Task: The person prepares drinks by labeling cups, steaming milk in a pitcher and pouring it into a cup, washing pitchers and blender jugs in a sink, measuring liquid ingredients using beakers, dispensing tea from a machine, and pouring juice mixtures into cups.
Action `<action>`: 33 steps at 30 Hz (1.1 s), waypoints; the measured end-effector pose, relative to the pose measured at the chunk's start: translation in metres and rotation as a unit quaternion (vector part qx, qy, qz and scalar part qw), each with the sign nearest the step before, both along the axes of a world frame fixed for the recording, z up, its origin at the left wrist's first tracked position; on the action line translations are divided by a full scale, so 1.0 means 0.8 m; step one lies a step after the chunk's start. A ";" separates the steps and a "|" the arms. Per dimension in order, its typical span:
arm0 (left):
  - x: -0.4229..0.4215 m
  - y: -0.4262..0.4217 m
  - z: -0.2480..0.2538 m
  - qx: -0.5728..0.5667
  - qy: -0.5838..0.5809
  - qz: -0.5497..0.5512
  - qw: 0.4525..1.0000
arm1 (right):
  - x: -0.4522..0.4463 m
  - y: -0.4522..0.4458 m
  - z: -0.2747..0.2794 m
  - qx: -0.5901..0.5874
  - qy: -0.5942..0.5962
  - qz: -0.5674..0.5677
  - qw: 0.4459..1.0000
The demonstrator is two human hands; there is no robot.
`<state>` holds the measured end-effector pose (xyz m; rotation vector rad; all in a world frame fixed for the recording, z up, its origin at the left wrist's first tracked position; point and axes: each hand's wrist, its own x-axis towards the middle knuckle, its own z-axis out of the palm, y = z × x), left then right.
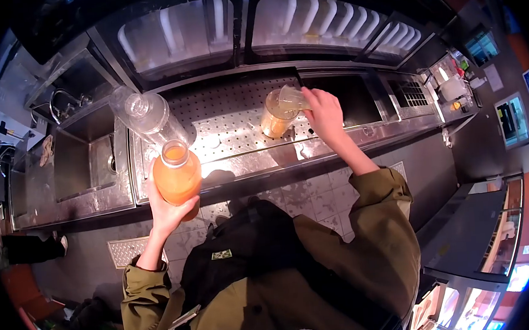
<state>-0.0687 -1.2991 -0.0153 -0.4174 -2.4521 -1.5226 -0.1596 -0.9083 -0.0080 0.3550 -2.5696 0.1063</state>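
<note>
An open-topped bottle of orange liquid (178, 174) is held upright by my left hand (172, 211), whose fingers wrap round its lower part. Over the perforated metal counter, my right hand (324, 113) grips a small clear cup (293, 98), tilted at the mouth of a clear container (275, 120). That container stands on the counter and holds some yellow-orange contents. Empty-looking clear bottles (151, 116) stand on the counter just behind the orange bottle. Whether liquid is flowing from the small cup cannot be made out.
A steel sink (83, 162) with a tap (58, 106) lies at the left. Behind the perforated counter (224, 109) are windowed bins (178, 33). A dark recessed well (346, 101) and a black grate (408, 92) are at the right. Another person's shoe (64, 242) shows at far left.
</note>
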 end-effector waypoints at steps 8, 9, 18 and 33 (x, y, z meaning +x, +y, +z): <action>-0.016 0.003 0.053 -0.020 -0.015 -0.025 0.999 | 0.060 -0.078 -0.003 -0.555 -0.278 0.252 0.742; -0.017 0.000 0.063 -0.027 -0.018 -0.030 0.999 | 0.059 -0.095 -0.002 -0.598 -0.313 0.285 0.681; -0.023 -0.011 0.174 -0.310 0.095 -0.003 0.946 | 0.033 -0.175 -0.004 -0.664 -0.359 0.427 0.497; -0.031 -0.004 0.230 -0.422 0.108 0.003 0.900 | -0.012 -0.191 0.031 -0.644 -0.415 0.526 0.369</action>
